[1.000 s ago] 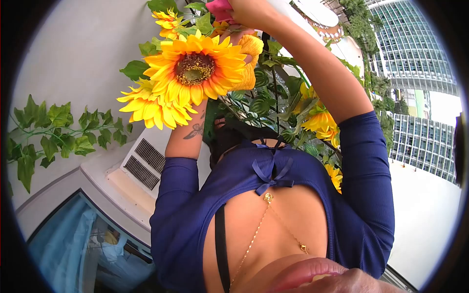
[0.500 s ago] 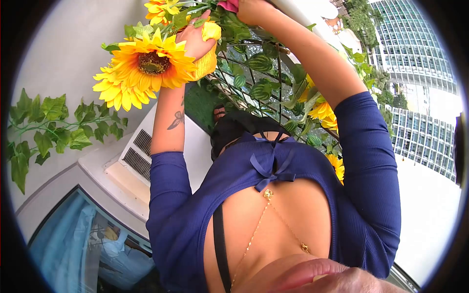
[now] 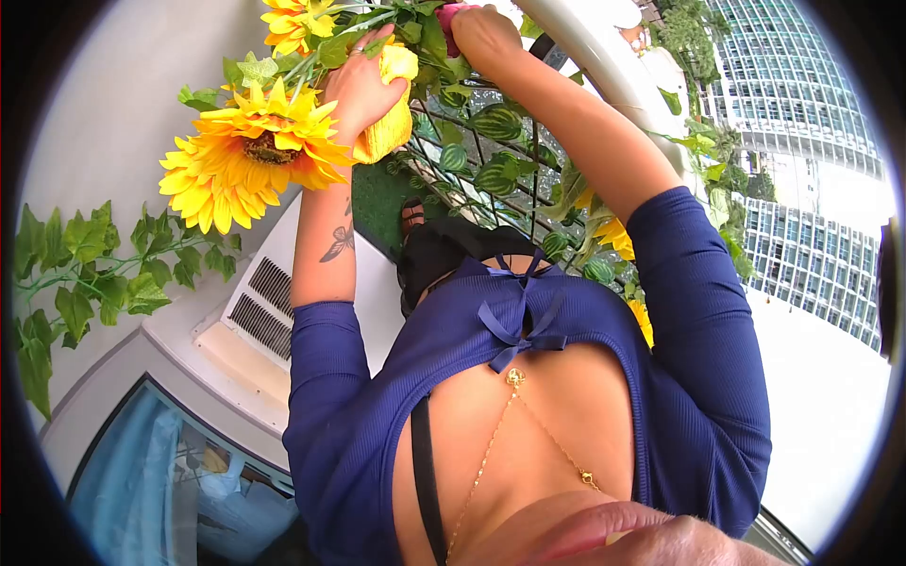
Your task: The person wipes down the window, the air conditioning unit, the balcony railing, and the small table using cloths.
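Note:
My left hand [image 3: 363,90], with a ring on one finger, is closed around a bunched yellow cloth [image 3: 385,113]. Its fingertips reach among leaves and green stems at the top of the view. A large artificial sunflower [image 3: 269,146] hangs beside that wrist, partly covering it, and a smaller sunflower [image 3: 294,26] shows above. Close to the top edge, my right hand [image 3: 486,40] is closed on a bunched pink cloth [image 3: 451,26], beside the leafy stems. The top edge cuts off part of what this hand touches.
A leaf-covered lattice [image 3: 500,141] runs along a white railing [image 3: 599,57] on my right. On the left, an ivy strand [image 3: 104,255] hangs on the wall above an air-conditioning unit [image 3: 269,292] and a curtained window [image 3: 142,462]. Tall buildings [image 3: 783,75] stand beyond the railing.
My left hand and the yellow cloth have shifted slightly left. The large sunflower has tilted, so its centre shows less. My right hand and the pink cloth sit a little lower in view.

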A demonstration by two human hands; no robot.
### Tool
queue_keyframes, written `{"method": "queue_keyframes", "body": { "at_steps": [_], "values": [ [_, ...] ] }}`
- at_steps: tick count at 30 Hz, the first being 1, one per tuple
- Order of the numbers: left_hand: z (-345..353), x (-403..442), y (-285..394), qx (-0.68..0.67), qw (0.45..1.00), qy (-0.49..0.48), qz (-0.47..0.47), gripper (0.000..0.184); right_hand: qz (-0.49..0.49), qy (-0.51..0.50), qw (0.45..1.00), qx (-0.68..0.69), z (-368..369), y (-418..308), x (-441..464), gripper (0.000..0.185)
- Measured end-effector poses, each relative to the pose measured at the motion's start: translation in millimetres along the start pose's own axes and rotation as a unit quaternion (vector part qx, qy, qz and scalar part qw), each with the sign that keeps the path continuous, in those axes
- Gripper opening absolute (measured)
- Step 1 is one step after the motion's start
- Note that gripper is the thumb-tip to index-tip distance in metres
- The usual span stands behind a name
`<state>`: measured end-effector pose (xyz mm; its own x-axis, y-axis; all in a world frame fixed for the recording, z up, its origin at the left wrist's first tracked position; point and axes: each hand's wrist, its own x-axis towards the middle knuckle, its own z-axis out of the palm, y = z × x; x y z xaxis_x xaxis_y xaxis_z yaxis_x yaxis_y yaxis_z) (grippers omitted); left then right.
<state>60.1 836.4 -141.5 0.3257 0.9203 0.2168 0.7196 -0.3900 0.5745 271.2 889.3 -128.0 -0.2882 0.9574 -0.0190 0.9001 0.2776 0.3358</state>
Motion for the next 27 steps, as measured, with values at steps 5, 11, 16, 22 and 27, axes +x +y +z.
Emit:
{"method": "queue_keyframes", "body": {
  "at_steps": [5,11,16,22,27],
  "values": [
    [-7,-6,6,-0.026,1.000,-0.001,0.019,0.074,0.006,0.004,0.964,0.266,-53,3,-34,0.029],
    [-15,-4,14,-0.043,0.999,-0.018,0.025,0.075,-0.011,0.067,0.995,0.067,-37,6,-29,0.012],
    [-14,-2,11,-0.053,0.998,-0.029,-0.031,0.075,0.224,0.065,0.862,0.449,-20,10,4,0.033],
    [-14,-7,8,-0.073,0.997,-0.020,0.007,0.074,-0.035,-0.108,0.991,0.073,-59,27,-36,0.016],
    [-8,-6,6,-0.107,0.994,-0.012,0.015,0.073,0.034,-0.003,0.992,0.120,-45,22,6,0.013]
  ]
}}
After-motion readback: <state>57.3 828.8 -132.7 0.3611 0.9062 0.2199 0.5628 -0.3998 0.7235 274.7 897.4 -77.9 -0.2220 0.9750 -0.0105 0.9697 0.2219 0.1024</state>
